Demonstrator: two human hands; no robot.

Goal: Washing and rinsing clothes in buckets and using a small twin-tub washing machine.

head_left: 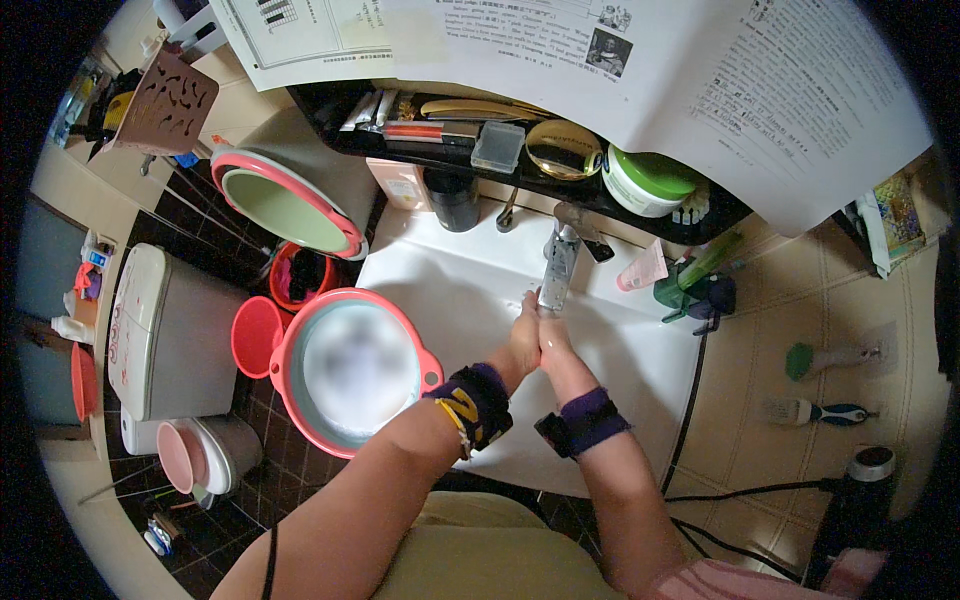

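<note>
My left hand (523,335) and my right hand (556,340) are pressed together over the white sink (630,400), right below the silver faucet (559,270). Their fingers are bunched close and partly covered by the spout and by each other, so their exact pose is unclear. Nothing held shows between them. Around each wrist sits a dark purple band, the left wristband (474,408) with yellow marks and the right wristband (585,422) plain. Left of my hands, a round basin with a pink rim (283,400) holds something whitish and blurred.
Above the sink runs a black shelf (460,158) with a green-lidded tub (650,180) and small boxes, under hanging printed sheets (500,50). A pink tube (642,268) stands at the sink's right rear. Buckets, a red pail (258,337) and a lidded white bin (185,330) crowd the left.
</note>
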